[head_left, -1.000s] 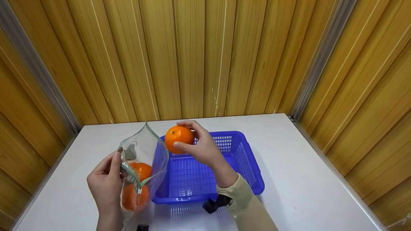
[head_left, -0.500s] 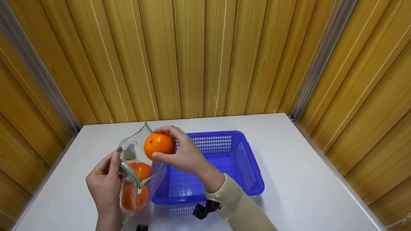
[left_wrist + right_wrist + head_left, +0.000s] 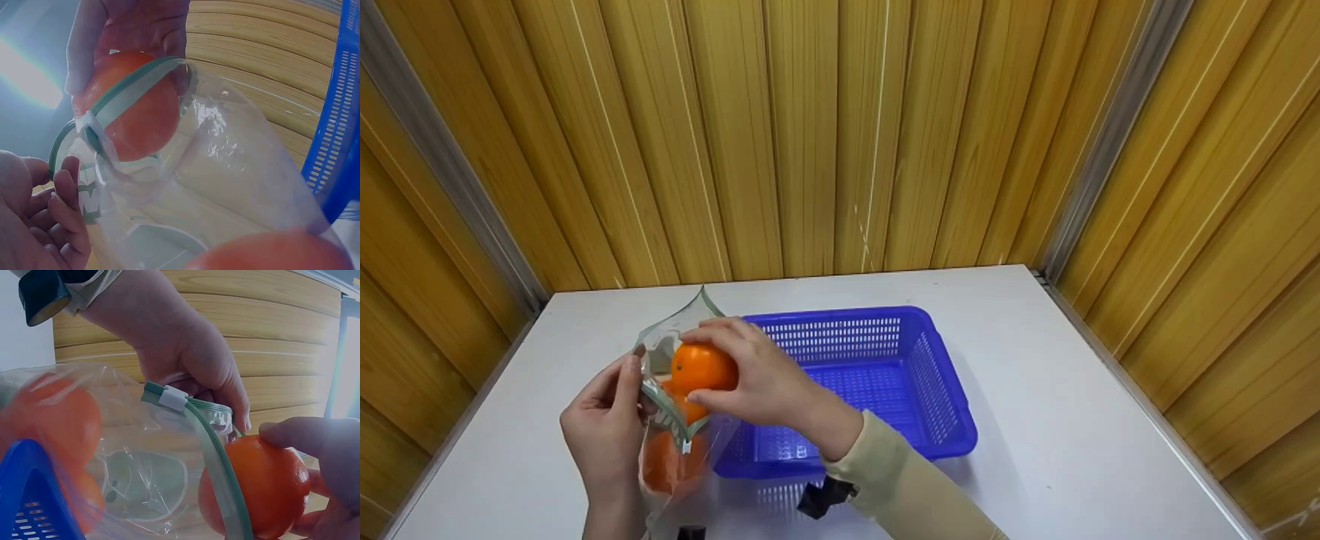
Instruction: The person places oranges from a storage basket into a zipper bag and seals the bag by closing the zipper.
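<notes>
My left hand (image 3: 604, 427) pinches the rim of a clear zip bag (image 3: 721, 435) with a green edge, keeping its mouth spread. A white slider (image 3: 173, 398) sits on that edge. In my right hand (image 3: 769, 382) is an orange (image 3: 706, 367), gripped between thumb and fingers. The right wrist view shows this orange (image 3: 264, 486) partly inside the bag's mouth, its near side still outside the green edge. Lower in the bag lie more oranges; one (image 3: 660, 461) rests near the bottom, seen through the plastic.
Right of the bag stands a blue perforated plastic basket (image 3: 949, 390), with no fruit visible in it. Both are on a white table (image 3: 1057, 420). Wood-look panels (image 3: 802, 150) wall the back and sides. A black wrist mount (image 3: 826, 496) juts from the right sleeve.
My right hand has carried the orange left and down from over the basket into the bag's mouth. The left hand and the bag have hardly moved.
</notes>
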Motion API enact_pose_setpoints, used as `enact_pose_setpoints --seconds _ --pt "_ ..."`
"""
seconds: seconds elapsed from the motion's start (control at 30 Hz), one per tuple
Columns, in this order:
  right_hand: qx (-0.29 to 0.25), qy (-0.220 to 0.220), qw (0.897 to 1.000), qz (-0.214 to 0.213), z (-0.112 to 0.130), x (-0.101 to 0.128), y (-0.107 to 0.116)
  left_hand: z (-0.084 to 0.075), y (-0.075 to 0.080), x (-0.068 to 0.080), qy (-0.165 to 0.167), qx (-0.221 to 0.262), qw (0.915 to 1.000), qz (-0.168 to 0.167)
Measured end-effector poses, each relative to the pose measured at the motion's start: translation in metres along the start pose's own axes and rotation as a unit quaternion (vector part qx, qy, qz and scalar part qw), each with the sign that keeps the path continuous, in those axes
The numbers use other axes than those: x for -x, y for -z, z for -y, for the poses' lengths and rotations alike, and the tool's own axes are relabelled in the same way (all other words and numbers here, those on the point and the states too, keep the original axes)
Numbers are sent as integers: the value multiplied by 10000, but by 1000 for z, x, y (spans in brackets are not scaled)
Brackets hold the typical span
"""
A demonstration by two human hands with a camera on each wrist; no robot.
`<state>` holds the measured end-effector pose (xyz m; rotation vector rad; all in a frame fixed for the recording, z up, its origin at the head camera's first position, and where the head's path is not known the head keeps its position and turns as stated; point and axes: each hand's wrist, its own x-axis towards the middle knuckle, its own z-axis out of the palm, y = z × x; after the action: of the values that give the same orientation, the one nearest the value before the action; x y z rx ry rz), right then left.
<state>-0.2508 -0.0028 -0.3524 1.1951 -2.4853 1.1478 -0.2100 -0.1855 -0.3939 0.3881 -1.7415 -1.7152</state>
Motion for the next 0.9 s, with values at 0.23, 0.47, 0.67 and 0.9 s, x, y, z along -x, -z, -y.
enact_pose_setpoints --seconds 0.23,0.47,0.67,0.9 --pt "652 59 9976 242 1 0 -5 -1 1 -1 156 -134 9998 22" --pt "722 125 9970 236 -1 0 -7 -1 1 -1 177 -188 9997 -12" --pt "599 182 9980 -26 -2 0 0 -3 1 -2 302 -205 9993 -36" --pt "220 -368 9983 -390 -6 -2 16 -3 1 -1 321 -132 9994 -49"
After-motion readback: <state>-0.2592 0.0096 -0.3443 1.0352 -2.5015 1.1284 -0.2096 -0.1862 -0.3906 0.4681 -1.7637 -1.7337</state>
